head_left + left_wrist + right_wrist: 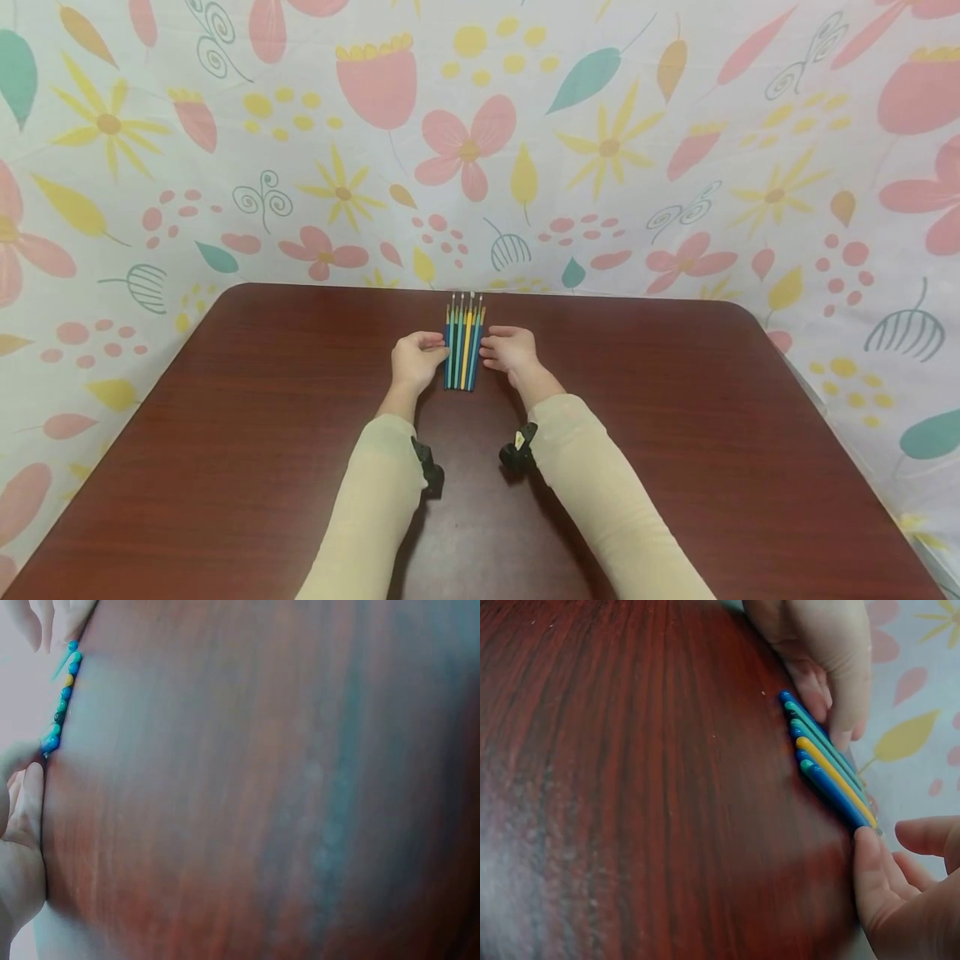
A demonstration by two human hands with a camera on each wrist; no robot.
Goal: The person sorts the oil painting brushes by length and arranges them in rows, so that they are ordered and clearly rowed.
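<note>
Several slim paintbrushes [467, 350] with blue, teal and yellow handles lie side by side in a row near the table's far edge, bristles pointing away. My left hand [416, 362] is at the row's left side, its thumb and fingertips right against the outermost blue handle. On the opposite side, my right hand [513, 354] has its fingers spread, fingertips close to the right edge of the row. In the right wrist view, the handle ends form a slanted line, with the yellow brush [825, 761] among them. The left wrist view shows only the rounded handle ends [66, 693].
The dark red-brown wooden table [247, 450] has rounded far corners. Behind it hangs a white cloth [480, 225] printed with flowers and leaves. A small black camera [427, 471] sits on the left wrist, and another black camera [517, 454] on the right.
</note>
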